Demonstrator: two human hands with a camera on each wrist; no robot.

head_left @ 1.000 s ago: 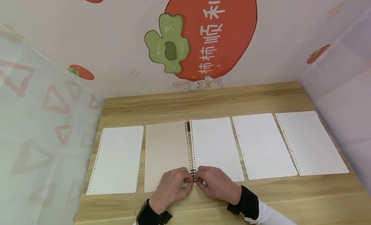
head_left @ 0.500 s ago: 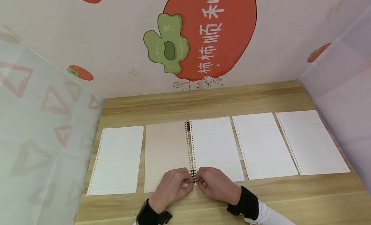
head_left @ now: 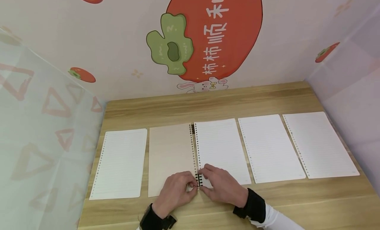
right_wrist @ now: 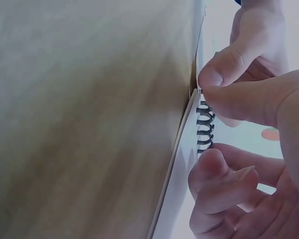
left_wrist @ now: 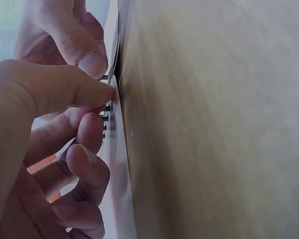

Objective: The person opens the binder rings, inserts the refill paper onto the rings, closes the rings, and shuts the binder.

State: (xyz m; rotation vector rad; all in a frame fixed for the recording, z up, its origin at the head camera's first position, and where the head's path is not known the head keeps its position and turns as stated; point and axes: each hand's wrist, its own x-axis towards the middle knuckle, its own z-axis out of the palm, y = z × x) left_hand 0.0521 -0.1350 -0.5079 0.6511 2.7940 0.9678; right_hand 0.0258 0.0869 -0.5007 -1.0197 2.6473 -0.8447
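Observation:
Black binder rings [head_left: 199, 181] join a beige cover [head_left: 170, 154] and a stack of white lined paper [head_left: 221, 142], lying flat side by side on the table. At their lower end my left hand [head_left: 177, 190] pinches the rings between thumb and forefinger. My right hand [head_left: 222, 185] holds the same rings from the other side, thumb at the bottom end and forefinger higher up. Close up in the right wrist view, several curved ring loops [right_wrist: 206, 127] show between that thumb and forefinger. The fingertips hide the ring strip's very end.
Lined, hole-punched sheets [head_left: 118, 164] lie to the left. Two more sets of sheets, one beside the open stack [head_left: 271, 149] and one farther right [head_left: 320, 144], lie on the wooden table [head_left: 207, 104]. A printed wall [head_left: 124, 42] stands behind the table.
My right forefinger has lifted and moved up along the rings, away from the thumb, uncovering more black loops. The left hand has stayed in its place.

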